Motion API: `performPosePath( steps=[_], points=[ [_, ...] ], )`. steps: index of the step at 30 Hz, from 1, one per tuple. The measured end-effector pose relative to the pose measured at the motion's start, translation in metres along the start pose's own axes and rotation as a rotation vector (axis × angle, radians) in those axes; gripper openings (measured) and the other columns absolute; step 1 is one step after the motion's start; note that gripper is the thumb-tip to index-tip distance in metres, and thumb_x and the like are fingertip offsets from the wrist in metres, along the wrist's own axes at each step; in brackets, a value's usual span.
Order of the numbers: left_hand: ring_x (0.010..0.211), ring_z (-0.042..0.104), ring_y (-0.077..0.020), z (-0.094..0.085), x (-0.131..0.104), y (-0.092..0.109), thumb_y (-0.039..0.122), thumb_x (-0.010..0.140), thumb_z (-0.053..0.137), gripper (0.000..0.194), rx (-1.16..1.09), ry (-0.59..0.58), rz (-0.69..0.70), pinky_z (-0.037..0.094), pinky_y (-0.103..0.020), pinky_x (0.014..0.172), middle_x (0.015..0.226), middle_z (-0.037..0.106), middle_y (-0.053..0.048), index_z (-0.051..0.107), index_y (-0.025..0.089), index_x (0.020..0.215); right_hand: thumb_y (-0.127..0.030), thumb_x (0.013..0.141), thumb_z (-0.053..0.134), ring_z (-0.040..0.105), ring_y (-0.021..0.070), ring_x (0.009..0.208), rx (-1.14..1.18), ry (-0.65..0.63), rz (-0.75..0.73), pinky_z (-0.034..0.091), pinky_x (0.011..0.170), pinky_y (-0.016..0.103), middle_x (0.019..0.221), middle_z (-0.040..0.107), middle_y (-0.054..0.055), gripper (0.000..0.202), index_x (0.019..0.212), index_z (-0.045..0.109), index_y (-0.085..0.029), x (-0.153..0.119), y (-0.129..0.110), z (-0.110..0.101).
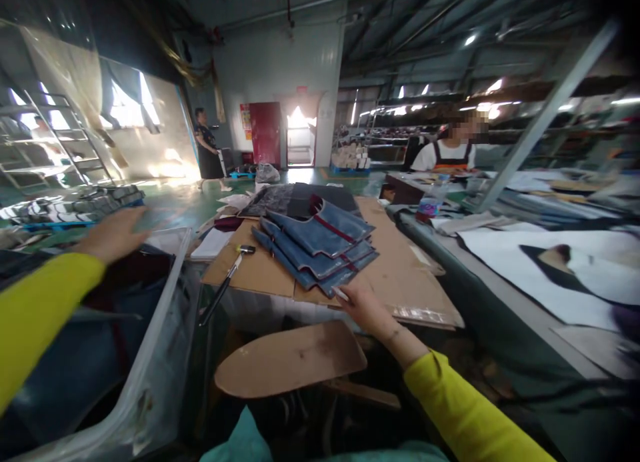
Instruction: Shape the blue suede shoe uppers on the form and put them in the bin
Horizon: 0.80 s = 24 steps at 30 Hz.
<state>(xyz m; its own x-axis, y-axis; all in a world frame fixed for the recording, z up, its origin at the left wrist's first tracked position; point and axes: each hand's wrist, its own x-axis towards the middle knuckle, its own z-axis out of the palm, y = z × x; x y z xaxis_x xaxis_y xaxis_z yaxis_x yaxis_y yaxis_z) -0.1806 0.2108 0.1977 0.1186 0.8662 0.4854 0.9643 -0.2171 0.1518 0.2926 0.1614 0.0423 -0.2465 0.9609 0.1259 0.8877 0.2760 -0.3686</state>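
Observation:
My left hand (113, 235) is in the air over a translucent plastic bin (173, 295), fingers stretched out, a little blurred, with nothing visible in it. Dark blue pieces with a dark red strip (117, 342) lie in that bin. At the near edge of the cardboard, my right hand (369, 310) is closed around a slim, pale pen-like thing (341, 293); its kind is unclear. Just beyond its tip are several stacked blue leather-like pieces (320, 239) with dark red strips. A hammer (227, 282) lies on the cardboard (390, 275) left of the stack, its handle past the edge.
In front of my body is a rounded wooden board (295, 359). Dark sheets (305, 199) lie behind the stack. To the right, a long table (500, 275) bears white sheets and a bottle (429, 202). One person (447, 152) is behind it; another (209, 149) stands at the far left.

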Motion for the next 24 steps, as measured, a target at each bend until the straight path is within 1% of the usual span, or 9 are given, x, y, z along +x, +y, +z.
performPosePath(
  steps=[1,3,7,10,13,16,19,21,24],
  points=[
    [0.117,0.049,-0.0334,0.025,0.010,0.009,0.025,0.083,0.058,0.039,0.031,-0.048,0.013,0.036,-0.053,0.098,0.122,0.055,-0.014,0.052,0.008,0.118,-0.026,0.090,0.037,0.063,0.0176,0.084,-0.049,-0.015,-0.008,0.043,0.071,0.024,0.094,0.068,0.007,0.029,0.099,0.063,-0.018,0.010,0.000,0.001],
    [0.115,0.052,-0.0294,0.086,0.029,0.042,0.018,0.077,0.061,0.044,0.046,-0.172,0.096,0.038,-0.042,0.099,0.120,0.058,-0.012,0.052,0.012,0.119,-0.024,0.090,0.038,0.062,0.0169,0.085,-0.100,-0.026,-0.031,0.042,0.073,0.023,0.095,0.067,0.008,0.027,0.095,0.064,-0.016,0.032,0.000,0.001],
    [0.120,0.047,-0.0250,0.201,0.066,0.143,0.016,0.075,0.064,0.053,0.019,-0.290,0.269,0.036,-0.035,0.099,0.131,0.052,-0.010,0.048,0.019,0.126,-0.020,0.089,0.038,0.059,0.0169,0.096,-0.173,-0.045,-0.065,0.039,0.083,0.023,0.102,0.065,0.010,0.026,0.095,0.064,-0.015,0.073,0.004,0.001],
    [0.126,0.040,-0.0236,0.254,0.084,0.212,0.011,0.080,0.054,0.050,-0.026,-0.305,0.354,0.032,-0.038,0.101,0.138,0.045,-0.008,0.046,0.023,0.128,-0.017,0.089,0.037,0.057,0.0176,0.100,-0.239,-0.071,-0.063,0.039,0.086,0.025,0.105,0.063,0.010,0.027,0.099,0.063,-0.015,0.098,0.009,0.006],
    [0.128,0.037,-0.0223,0.284,0.094,0.251,0.007,0.085,0.041,0.041,-0.073,-0.289,0.368,0.029,-0.041,0.102,0.137,0.047,-0.007,0.053,0.024,0.120,-0.014,0.088,0.037,0.055,0.0188,0.101,-0.296,-0.107,-0.040,0.039,0.088,0.026,0.105,0.063,0.011,0.028,0.099,0.063,-0.014,0.114,0.017,0.013],
    [0.117,0.050,-0.0232,0.298,0.105,0.264,0.007,0.085,0.041,0.030,-0.103,-0.268,0.299,0.031,-0.043,0.099,0.114,0.063,-0.009,0.063,0.020,0.102,-0.012,0.087,0.035,0.054,0.0218,0.101,-0.331,-0.109,0.037,0.042,0.085,0.031,0.106,0.061,0.015,0.030,0.100,0.063,-0.012,0.122,0.026,0.017],
    [0.099,0.061,-0.0238,0.285,0.127,0.261,0.015,0.086,0.045,0.020,-0.116,-0.206,0.195,0.039,-0.039,0.091,0.094,0.069,-0.010,0.064,0.017,0.095,-0.014,0.088,0.035,0.053,0.0258,0.101,-0.319,-0.073,0.128,0.044,0.083,0.035,0.108,0.057,0.020,0.030,0.100,0.062,-0.008,0.124,0.038,0.019],
    [0.100,0.061,-0.0235,0.256,0.149,0.256,0.022,0.090,0.043,0.023,-0.116,-0.130,0.143,0.041,-0.035,0.086,0.100,0.068,-0.010,0.061,0.018,0.103,-0.019,0.089,0.037,0.053,0.0269,0.102,-0.276,-0.043,0.161,0.044,0.083,0.036,0.109,0.056,0.021,0.030,0.101,0.061,-0.007,0.124,0.045,0.020],
    [0.112,0.055,-0.0222,0.178,0.180,0.247,0.027,0.093,0.037,0.030,-0.148,0.056,0.119,0.040,-0.033,0.090,0.116,0.061,-0.010,0.053,0.015,0.117,-0.024,0.088,0.043,0.053,0.0269,0.104,-0.174,0.004,0.175,0.043,0.087,0.036,0.111,0.056,0.020,0.028,0.101,0.062,-0.008,0.125,0.054,0.020]
  ],
)
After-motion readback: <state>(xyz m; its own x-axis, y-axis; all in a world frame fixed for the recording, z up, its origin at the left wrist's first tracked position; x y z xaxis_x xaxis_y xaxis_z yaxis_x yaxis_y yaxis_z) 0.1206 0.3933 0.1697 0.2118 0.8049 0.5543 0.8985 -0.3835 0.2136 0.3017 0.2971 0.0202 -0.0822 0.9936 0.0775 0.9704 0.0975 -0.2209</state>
